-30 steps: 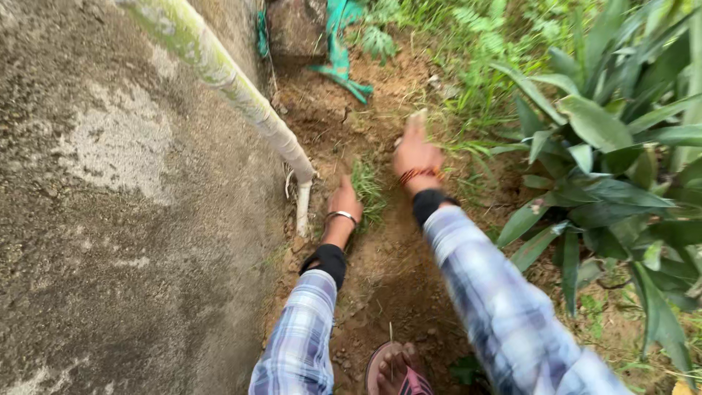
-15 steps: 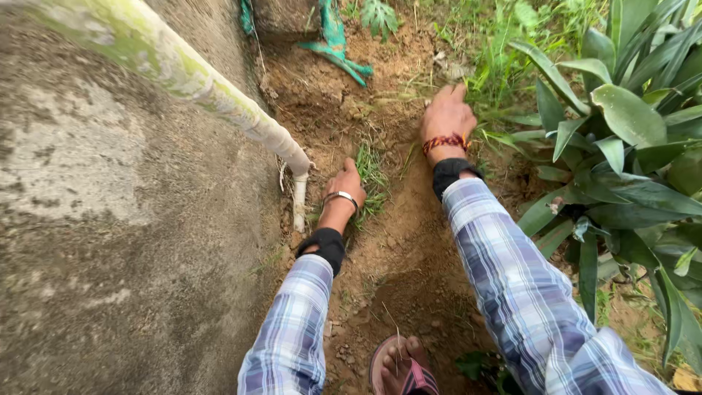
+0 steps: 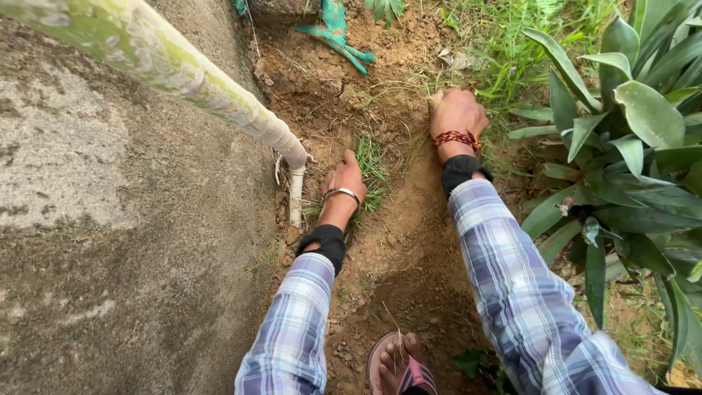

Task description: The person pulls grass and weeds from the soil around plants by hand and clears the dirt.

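My left hand (image 3: 345, 181), with a metal bangle on the wrist, rests on brown soil (image 3: 398, 249). Its fingers are closed around the base of a small grass tuft (image 3: 374, 170). My right hand (image 3: 456, 112), with a red thread band on the wrist, lies farther ahead. Its fingers curl down into thin grass blades (image 3: 414, 93) at the soil's edge; whether they hold any is hidden. Both arms are in blue plaid sleeves with black cuffs.
A rough concrete wall (image 3: 110, 234) fills the left side. A mossy white pipe (image 3: 197, 73) slants down it to a thin upright pipe (image 3: 295, 196) beside my left hand. Broad-leaved plants (image 3: 629, 146) crowd the right. A green cloth strip (image 3: 338, 33) lies ahead. My sandalled foot (image 3: 398, 362) is below.
My right hand has come down from open fingers above the ground to curled fingers on the grass. My left hand stays at the tuft. The view has shifted closer.
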